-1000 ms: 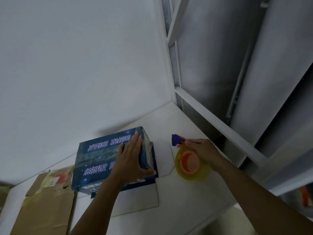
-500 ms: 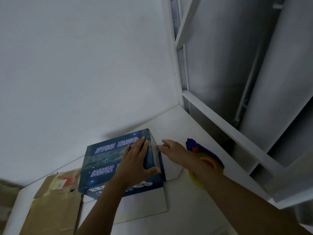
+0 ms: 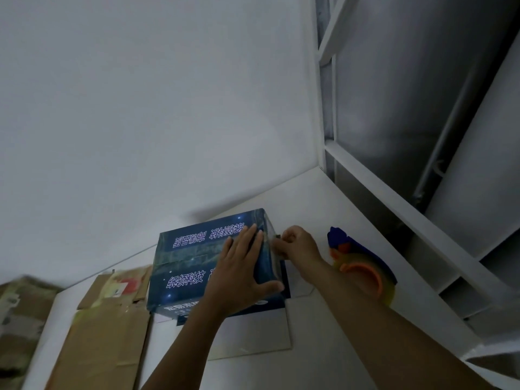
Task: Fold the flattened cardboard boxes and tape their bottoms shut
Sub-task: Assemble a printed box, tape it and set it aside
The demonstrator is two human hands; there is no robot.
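Note:
A dark blue printed cardboard box (image 3: 194, 260) stands folded on the white table (image 3: 323, 198), its closed flaps facing up and clear tape along the seam. My left hand (image 3: 242, 266) lies flat on the box's right end, fingers straight, thumb over the near edge. My right hand (image 3: 295, 246) is at the box's upper right edge, fingers curled and pinching the tape end there. An orange and blue tape dispenser (image 3: 363, 268) lies on the table just right of my right forearm. White box flaps (image 3: 253, 336) spread on the table below the box.
Flattened brown cardboard (image 3: 104, 333) lies to the left of the box, with more cardboard (image 3: 19, 319) at the far left edge. A white wall (image 3: 157, 108) rises behind the table. A white metal frame (image 3: 399, 204) runs along the table's right side.
My right hand left the tape dispenser on the table and moved left to the box's right edge, where it now pinches the tape. My left hand stayed on the box.

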